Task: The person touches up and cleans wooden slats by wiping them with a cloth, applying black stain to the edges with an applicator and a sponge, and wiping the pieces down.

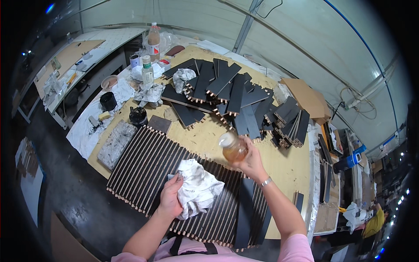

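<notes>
On the table [288, 168], over the row of dark slats [144, 168], the left hand [171, 200] has its fingers bunched into a white rag [197, 187]: soft, light, grab it anywhere. To its right, the right hand [251, 163] has its fingers wrapped round a small bottle [232, 148] of amber liquid, tipped over; probably slick, best held round the body.

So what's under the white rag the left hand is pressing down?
The white rag lies on a row of dark wooden slats set edge to edge, with the left hand on its near edge. The slat surface directly beneath the rag is covered, so its condition cannot be seen.
</notes>
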The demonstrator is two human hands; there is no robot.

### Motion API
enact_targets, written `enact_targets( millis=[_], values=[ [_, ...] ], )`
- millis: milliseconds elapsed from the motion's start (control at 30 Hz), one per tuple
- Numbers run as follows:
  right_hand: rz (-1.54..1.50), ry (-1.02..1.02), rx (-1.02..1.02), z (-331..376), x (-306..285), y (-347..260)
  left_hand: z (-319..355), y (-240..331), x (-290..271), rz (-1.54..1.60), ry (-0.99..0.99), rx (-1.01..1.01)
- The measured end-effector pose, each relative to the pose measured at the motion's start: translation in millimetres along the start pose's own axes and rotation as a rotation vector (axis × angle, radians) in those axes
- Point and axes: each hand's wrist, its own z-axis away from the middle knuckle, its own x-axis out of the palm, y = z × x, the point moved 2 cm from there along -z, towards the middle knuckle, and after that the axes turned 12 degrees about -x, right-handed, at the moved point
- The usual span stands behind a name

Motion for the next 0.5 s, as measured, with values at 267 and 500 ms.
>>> enact_targets(
  millis=[267, 500],
  values=[
    [-0.127, 0.313, 0.041, -63, 51, 104, 17, 13, -9, -0.067, 0.011, 0.041],
    [0.272, 0.219, 0.070, 28, 20, 85, 5, -8, -9, -0.074, 0.046, 0.031]
  ],
)
